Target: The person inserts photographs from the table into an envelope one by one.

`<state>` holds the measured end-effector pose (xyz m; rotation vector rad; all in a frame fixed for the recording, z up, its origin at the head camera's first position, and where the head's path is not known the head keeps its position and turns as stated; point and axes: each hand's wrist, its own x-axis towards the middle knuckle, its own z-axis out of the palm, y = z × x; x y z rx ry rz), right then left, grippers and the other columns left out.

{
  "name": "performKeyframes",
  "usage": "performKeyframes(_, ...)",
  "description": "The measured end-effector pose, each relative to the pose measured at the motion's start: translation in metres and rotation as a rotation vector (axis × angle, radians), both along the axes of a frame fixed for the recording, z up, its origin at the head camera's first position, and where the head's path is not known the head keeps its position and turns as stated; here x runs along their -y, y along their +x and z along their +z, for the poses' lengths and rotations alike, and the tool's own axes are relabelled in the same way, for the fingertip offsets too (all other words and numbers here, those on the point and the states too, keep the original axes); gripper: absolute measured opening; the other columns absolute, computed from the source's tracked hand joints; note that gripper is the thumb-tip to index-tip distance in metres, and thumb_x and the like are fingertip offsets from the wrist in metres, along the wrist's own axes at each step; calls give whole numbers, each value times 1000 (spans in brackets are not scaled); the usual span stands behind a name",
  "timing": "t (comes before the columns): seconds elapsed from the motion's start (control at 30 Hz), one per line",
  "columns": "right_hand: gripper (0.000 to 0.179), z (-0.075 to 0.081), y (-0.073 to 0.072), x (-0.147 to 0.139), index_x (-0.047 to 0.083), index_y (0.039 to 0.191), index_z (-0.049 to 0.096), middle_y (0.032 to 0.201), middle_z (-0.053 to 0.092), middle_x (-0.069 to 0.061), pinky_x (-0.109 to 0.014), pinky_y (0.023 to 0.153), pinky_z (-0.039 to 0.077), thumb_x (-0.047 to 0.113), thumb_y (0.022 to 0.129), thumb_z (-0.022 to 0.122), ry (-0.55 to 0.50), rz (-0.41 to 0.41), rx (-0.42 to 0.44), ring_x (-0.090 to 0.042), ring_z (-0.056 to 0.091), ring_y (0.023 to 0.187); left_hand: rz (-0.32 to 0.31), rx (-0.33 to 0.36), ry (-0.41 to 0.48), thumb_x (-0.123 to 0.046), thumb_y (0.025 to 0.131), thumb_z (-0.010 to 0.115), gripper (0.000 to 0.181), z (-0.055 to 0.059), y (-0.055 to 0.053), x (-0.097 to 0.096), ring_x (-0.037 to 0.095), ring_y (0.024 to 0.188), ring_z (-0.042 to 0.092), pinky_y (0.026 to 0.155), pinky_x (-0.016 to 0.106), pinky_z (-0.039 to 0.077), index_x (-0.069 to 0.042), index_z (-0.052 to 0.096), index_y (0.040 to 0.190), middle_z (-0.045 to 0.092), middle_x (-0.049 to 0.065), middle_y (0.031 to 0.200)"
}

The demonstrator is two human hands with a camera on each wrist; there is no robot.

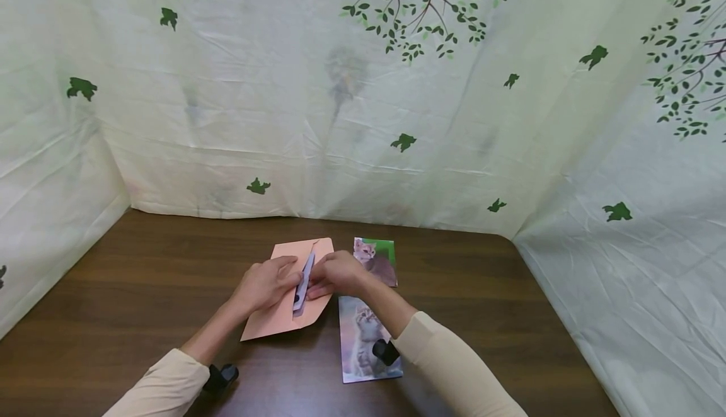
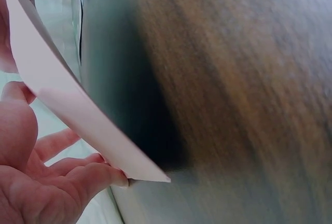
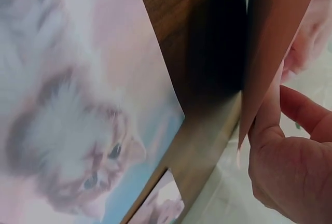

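Cream sleeves [image 1: 454,360], left fingers [image 1: 283,262] and right fingers [image 1: 320,290] curled, pinching a pink envelope [image 1: 268,320]

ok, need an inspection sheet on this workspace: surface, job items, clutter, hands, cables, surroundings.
Surface: brown wood-grain table; glare near the front.
Job's things: pink envelope, tilted, at least partly off the table; gap along it shows a pale interior, contents unclear.
Clutter: far kitten picture and near kitten picture, right of the envelope; possibly part of the job. The right forearm partly covers the near one.
Hands: left hand grips the envelope left of the gap; right hand grips it on the right. Black device at each wrist.
Cables: nothing seen.
Surroundings: white sheet printed with green leaves, behind and at both sides.
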<state>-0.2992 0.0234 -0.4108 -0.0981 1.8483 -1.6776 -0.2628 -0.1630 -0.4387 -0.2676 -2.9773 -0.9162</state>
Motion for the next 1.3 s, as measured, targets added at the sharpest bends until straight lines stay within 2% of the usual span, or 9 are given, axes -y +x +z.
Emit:
performKeyframes(0.27, 23, 15, -1, -18, -15, 111, 61, 85, 68, -17, -36, 74, 62, 3, 97, 56, 68, 18, 2, -21, 71, 68, -1, -11, -5, -33, 99, 57, 51, 0, -1, 0, 48, 121, 60, 97, 57, 47, -3, 61, 139, 64, 22, 135)
performKeyframes(0.4, 27, 19, -2, -30, -14, 117, 60, 90, 70, -19, -43, 83, 60, 4, 98, 57, 82, 9, -18, -23, 73, 71, -1, -12, -6, -34, 99, 57, 51, -1, -1, 0, 48, 122, 60, 97, 57, 47, -2, 60, 139, 63, 23, 136)
performKeyframes(0.5, 29, 22, -3, -41, -13, 120, 61, 94, 70, -19, -44, 85, 59, 6, 98, 57, 102, 13, -47, -23, 73, 74, 2, -3, 1, -34, 99, 57, 52, -1, -1, 0, 48, 123, 59, 98, 57, 46, -2, 60, 140, 62, 23, 137)
performKeyframes(0.8, 24, 26, -3, -70, -13, 115, 60, 91, 68, -19, -46, 84, 60, 4, 98, 57, 76, -9, -102, -20, 71, 70, -12, -9, 3, -36, 100, 55, 54, -2, 0, 1, 50, 123, 58, 98, 58, 46, -1, 58, 141, 61, 24, 138)
performKeyframes(1.0, 33, 27, -3, -89, -15, 125, 59, 94, 68, -16, -38, 79, 61, 1, 96, 59, 145, -34, -117, -17, 70, 70, -13, -7, -7, -36, 101, 54, 54, -1, 0, 0, 51, 123, 58, 98, 59, 46, -1, 57, 142, 61, 25, 139)
performKeyframes(1.07, 35, 27, -3, -95, -15, 127, 59, 98, 69, -19, -38, 80, 61, 1, 96, 60, 166, -38, -117, -18, 70, 71, -13, -9, -9, -36, 101, 54, 54, 0, 0, 0, 51, 123, 58, 98, 59, 46, 0, 58, 141, 61, 25, 138)
performKeyframes(1.17, 35, 26, -2, -104, -15, 126, 60, 104, 70, -23, -38, 81, 61, 3, 96, 61, 192, -31, -123, -18, 70, 72, -12, -8, -10, -36, 100, 54, 54, 1, 1, 0, 51, 122, 58, 98, 59, 46, 0, 58, 141, 61, 25, 138)
performKeyframes(1.3, 34, 25, -2, -114, -15, 124, 62, 103, 70, -24, -39, 81, 60, 3, 96, 61, 226, -19, -138, -18, 68, 71, -10, -3, -9, -35, 100, 54, 54, 2, 1, -1, 51, 123, 58, 98, 59, 46, 0, 58, 141, 61, 25, 139)
